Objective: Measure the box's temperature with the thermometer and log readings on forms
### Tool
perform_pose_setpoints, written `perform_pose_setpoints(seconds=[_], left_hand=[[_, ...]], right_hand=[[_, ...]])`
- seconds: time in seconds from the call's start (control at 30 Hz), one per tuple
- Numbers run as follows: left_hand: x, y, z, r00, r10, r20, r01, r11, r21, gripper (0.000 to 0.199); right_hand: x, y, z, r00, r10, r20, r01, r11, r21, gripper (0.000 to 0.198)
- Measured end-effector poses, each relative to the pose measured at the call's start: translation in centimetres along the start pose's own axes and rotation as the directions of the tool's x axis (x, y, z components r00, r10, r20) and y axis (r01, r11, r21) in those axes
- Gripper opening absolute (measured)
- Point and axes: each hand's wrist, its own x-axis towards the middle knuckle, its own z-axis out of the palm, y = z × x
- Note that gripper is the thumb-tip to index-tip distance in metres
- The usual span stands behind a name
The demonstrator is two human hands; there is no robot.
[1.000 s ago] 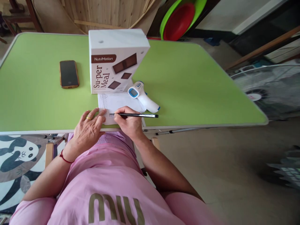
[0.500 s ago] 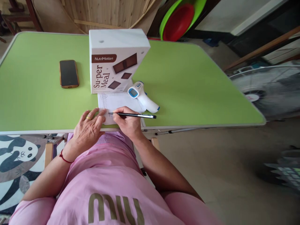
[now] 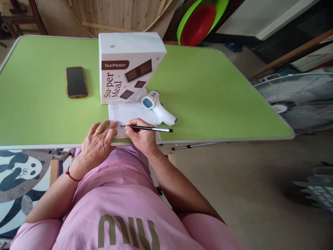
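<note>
My right hand [image 3: 142, 137] is closed around a black pen [image 3: 158, 129], whose tip points left and meets the written part of a white paper sheet [image 3: 132, 113]. At the sheet's left edge rests my left hand [image 3: 100, 139], palm down with fingers stretched out and a ring on one finger. Its fingertips touch the paper. A white and blue infrared thermometer [image 3: 159, 108] lies across the right side of the paper. Behind the paper a white box [image 3: 127, 73] marked "Su-per Meal" stands upright, next to the sheet's far end.
A phone in a brown case [image 3: 76, 82] lies on the green table [image 3: 208, 97], left of the box. Beyond the far edge are a green basin and a red basin [image 3: 198, 24]. A fan [image 3: 293, 97] stands off the table's right side.
The pen has shifted very slightly with my right hand. Everything else looks the same.
</note>
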Motion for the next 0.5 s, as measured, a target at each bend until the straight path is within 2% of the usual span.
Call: perform_pose_setpoints(seconds=[0.13,0.2,0.27,0.37,0.5], left_hand=[[-0.1,0.0,0.1,1.0,-0.008,0.013,0.008,0.999,-0.036,0.039],[-0.2,-0.1,0.0,1.0,-0.01,0.013,0.011,0.996,-0.084,0.041],[-0.3,-0.7,-0.6,0.999,-0.038,-0.027,0.032,0.98,-0.198,0.045],[0.4,-2.7,-2.1,0.979,-0.154,-0.135,0.086,0.909,-0.409,0.057],[4.4,-7.6,-2.9,0.926,-0.293,-0.239,0.147,0.862,-0.485,0.081]], right_hand=[[-0.3,-0.1,-0.1,0.998,-0.012,-0.069,0.013,1.0,0.015,0.01],[-0.2,-0.2,-0.5,0.991,-0.075,-0.109,0.073,0.997,-0.018,0.01],[0.2,0.0,-1.2,0.977,-0.187,-0.107,0.177,0.979,-0.098,0.013],[1.4,0.8,-2.6,0.946,-0.324,-0.032,0.303,0.913,-0.274,0.021],[3.1,2.0,-4.0,0.94,-0.295,0.172,0.341,0.782,-0.521,0.03]])
